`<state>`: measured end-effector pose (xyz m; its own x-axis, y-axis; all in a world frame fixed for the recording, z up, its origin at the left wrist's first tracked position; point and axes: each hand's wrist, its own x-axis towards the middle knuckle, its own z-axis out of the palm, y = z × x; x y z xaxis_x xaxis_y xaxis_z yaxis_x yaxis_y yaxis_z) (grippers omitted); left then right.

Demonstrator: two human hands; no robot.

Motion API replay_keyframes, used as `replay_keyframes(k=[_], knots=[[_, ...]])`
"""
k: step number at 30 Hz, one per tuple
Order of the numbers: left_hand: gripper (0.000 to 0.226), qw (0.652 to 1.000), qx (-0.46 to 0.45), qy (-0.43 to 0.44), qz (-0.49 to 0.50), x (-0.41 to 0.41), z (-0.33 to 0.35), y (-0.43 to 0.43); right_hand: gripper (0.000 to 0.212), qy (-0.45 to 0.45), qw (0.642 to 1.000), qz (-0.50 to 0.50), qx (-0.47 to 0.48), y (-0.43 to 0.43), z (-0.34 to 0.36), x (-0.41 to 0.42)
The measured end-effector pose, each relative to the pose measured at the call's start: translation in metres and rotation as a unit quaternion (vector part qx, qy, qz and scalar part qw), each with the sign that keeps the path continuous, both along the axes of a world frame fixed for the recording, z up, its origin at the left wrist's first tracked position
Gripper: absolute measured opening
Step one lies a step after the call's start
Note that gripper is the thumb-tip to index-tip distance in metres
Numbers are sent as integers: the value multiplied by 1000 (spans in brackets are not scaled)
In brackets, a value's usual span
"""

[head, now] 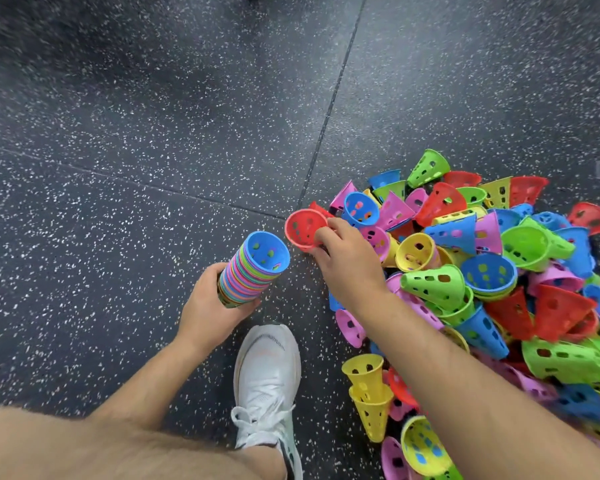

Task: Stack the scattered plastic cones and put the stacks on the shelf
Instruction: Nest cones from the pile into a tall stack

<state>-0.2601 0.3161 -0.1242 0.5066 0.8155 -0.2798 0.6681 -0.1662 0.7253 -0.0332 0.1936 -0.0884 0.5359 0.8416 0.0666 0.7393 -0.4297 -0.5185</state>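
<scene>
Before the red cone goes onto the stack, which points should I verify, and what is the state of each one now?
1. Right hand pinches the red cone at its rim: ok.
2. Left hand grips the stack low down: ok.
3. Stack's mouth, with a blue cone on top, is open and unobstructed: ok.
4. Red cone's mouth faces roughly the same way as the stack's: ok.
5. Red cone lifted free of the pile: cannot tell.
6. Shelf in view: not ok.
</scene>
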Motion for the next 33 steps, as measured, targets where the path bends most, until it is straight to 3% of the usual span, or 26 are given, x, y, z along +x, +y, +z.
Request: replay_keyframes(k=[5,10,14,18,21,25,29,33], knots=[[67,1000,-11,-5,-22,24,0,-11,15,48,985,-98,133,-29,45,5],[60,999,-9,-26,-36,48,2,-14,24,35,998,8,60,-24,54,7],[64,999,-5,-31,-26,48,0,-6,36,95,992,-27,82,-8,46,17],[68,1000,-17,-21,-12,38,-4,4,32,46,996,58,-50,31,21,37],[73,1000,-15,-9,-6,31,-5,9,30,-44,973,124,-191,59,3,40],[72,1000,-14,-12,-7,27,-8,15,33,-131,941,141,-279,79,-16,33],[66,1000,-9,-5,-4,24,-11,18,35,-171,929,132,-302,82,-30,30],[64,1000,-3,1,-2,25,-12,20,33,-126,958,115,-231,71,-23,29]])
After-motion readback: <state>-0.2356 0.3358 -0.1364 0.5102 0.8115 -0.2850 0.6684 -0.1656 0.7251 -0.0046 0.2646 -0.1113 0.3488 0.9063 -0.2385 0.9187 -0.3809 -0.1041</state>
